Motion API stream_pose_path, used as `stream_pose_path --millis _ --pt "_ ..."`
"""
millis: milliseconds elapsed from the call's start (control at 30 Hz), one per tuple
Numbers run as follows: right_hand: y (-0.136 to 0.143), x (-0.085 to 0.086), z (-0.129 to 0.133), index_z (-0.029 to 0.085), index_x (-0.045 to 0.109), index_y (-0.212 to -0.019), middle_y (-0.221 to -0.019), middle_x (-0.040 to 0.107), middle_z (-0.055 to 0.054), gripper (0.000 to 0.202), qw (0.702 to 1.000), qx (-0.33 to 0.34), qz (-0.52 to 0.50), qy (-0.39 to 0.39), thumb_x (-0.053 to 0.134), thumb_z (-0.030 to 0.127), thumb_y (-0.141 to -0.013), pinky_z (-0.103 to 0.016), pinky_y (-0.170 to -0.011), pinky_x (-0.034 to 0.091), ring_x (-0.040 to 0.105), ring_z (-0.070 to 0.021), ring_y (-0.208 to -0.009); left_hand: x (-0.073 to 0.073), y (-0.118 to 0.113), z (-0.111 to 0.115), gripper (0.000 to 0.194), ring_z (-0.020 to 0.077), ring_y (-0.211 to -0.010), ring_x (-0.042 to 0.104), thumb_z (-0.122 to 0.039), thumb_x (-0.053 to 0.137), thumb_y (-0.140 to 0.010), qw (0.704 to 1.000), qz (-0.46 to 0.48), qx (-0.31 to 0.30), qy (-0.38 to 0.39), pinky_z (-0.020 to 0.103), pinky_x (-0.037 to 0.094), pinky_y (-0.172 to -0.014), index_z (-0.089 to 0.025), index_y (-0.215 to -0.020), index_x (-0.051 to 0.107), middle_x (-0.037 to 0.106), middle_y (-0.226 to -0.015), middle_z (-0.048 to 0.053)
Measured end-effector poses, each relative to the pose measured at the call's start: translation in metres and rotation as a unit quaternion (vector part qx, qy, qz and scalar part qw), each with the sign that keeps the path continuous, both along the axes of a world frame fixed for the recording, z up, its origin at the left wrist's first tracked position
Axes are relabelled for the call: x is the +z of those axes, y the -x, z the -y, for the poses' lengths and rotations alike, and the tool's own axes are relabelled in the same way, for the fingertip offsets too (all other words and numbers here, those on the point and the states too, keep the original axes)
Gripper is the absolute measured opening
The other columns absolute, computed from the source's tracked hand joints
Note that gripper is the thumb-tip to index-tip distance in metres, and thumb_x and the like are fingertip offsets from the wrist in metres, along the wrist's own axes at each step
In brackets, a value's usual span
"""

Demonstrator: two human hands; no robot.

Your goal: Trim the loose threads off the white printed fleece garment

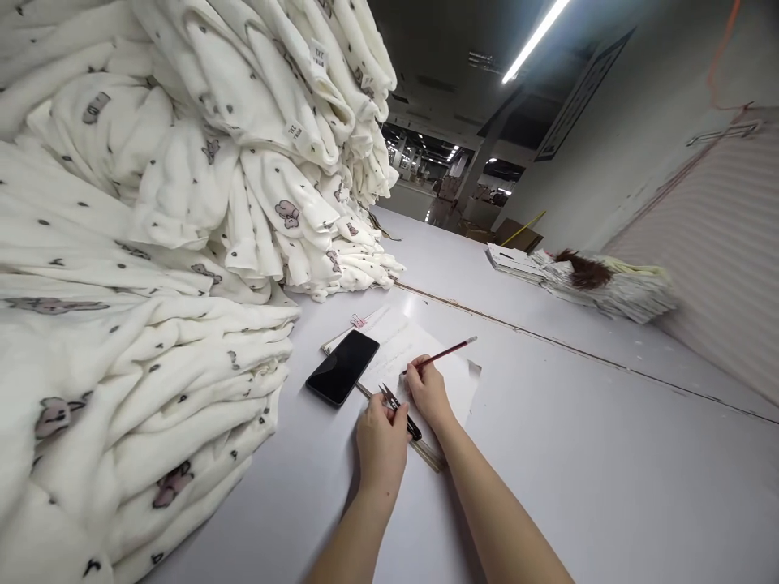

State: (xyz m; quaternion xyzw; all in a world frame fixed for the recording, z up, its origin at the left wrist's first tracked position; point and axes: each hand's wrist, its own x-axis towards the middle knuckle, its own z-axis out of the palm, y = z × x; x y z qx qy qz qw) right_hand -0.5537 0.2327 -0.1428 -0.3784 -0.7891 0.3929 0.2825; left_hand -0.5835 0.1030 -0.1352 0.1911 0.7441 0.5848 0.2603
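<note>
My right hand (429,391) is closed around a dark red pencil (447,350), its lower end close to a written sheet of paper (395,345) and its eraser end pointing up to the right. In my left hand (382,431) is a pair of black thread snips (409,423), blades pointing away from me over the paper's near edge. The sheet lies on a clipboard or pad whose edge shows below, with a pink binder clip (358,322) at its far left corner. A black smartphone (343,367) rests partly over the paper's left side, screen up.
Tall piles of white printed fleece garments (200,203) fill the left. A stack of papers or plastic bags (633,292) with a dark brown tuft (581,270) lies at the far right. A seam (517,328) crosses the pale table (565,454). A striped cloth hangs along the right wall.
</note>
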Motion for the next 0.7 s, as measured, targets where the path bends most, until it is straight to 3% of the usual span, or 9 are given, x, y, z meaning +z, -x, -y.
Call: stream_pose_path --millis 200,333,500,600,700 --pt "-0.001 -0.001 -0.002 0.014 0.061 -0.104 -0.085 0.066 0.001 0.021 1.000 0.011 -0.004 0.010 0.055 0.033 -0.096 -0.025 -0.057 0.054 0.063 -0.0096 -0.062 0.000 -0.002 -0.001 0.038 0.0172 -0.055 0.065 -0.033 0.056 -0.085 1.000 -0.012 0.019 0.008 0.027 0.051 -0.057 -0.011 -0.116 0.053 0.065 -0.077 0.004" --pt "0.000 -0.004 -0.004 0.014 0.061 -0.103 -0.088 0.067 0.000 0.020 1.000 0.024 0.009 -0.008 0.056 0.032 -0.096 -0.028 -0.062 0.055 0.065 -0.0111 -0.067 -0.005 0.000 -0.004 0.040 0.0201 -0.061 0.067 -0.032 0.058 -0.084 0.999 -0.032 0.028 0.020 0.030 0.051 -0.063 -0.011 -0.117 0.054 0.066 -0.079 0.005" --pt "-0.003 0.001 -0.003 0.015 0.061 -0.107 -0.092 0.067 -0.001 0.021 0.998 -0.011 0.061 -0.033 0.056 0.032 -0.096 -0.028 -0.063 0.056 0.066 -0.0118 -0.069 -0.007 0.001 -0.006 0.048 0.0225 -0.066 0.067 -0.035 0.056 -0.085 0.999 -0.027 0.022 0.013 0.030 0.050 -0.060 -0.009 -0.124 0.051 0.065 -0.078 0.006" --pt "-0.014 0.015 0.001 0.015 0.059 -0.112 -0.099 0.067 -0.003 0.023 0.988 -0.059 0.123 -0.069 0.056 0.032 -0.096 -0.032 -0.069 0.057 0.067 -0.0143 -0.078 0.002 -0.013 0.012 0.038 0.0213 -0.072 0.067 -0.036 0.060 -0.084 1.000 -0.010 -0.007 -0.025 0.032 0.053 -0.069 -0.014 -0.115 0.059 0.069 -0.084 0.007" --pt "-0.027 0.031 0.006 0.016 0.059 -0.115 -0.110 0.065 -0.005 0.025 0.964 -0.090 0.223 -0.115 0.058 0.031 -0.095 -0.039 -0.079 0.055 0.066 -0.0184 -0.091 0.017 -0.032 0.062 0.030 0.0215 -0.091 0.067 -0.041 0.060 -0.085 0.999 0.002 -0.006 -0.053 0.040 0.052 -0.086 -0.020 -0.106 0.065 0.070 -0.103 0.008"
